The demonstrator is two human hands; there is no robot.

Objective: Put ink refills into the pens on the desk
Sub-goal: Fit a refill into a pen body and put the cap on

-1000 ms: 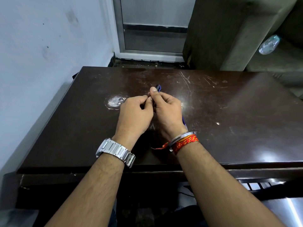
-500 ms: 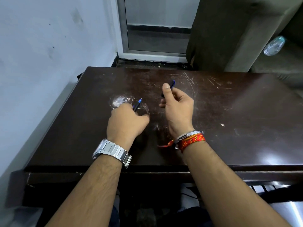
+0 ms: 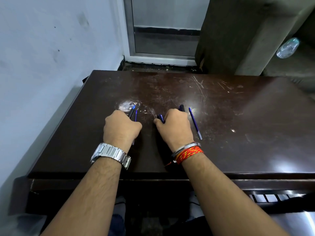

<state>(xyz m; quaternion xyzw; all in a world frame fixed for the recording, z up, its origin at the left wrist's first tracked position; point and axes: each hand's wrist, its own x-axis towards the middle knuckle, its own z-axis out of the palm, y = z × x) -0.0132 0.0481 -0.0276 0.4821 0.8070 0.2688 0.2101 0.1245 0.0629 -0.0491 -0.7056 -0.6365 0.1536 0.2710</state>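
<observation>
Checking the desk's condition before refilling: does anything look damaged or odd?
Yes. The desk top is worn: a whitish round blotch just beyond the left hand, and pale scratches near the far edge. No spilled ink shows.

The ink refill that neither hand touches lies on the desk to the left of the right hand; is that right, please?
Not quite: the head view shows that ink refill lying on the desk to the right of the right hand, apart from it.

Dim, cool indoor light. White glare sits on the dark desk (image 3: 238,116) just right of centre and again toward 4 o'clock, while a soft shadow pools near 6 o'clock. Wide-angle bending warps the edges, and the 2 o'clock corner is smeared.
</observation>
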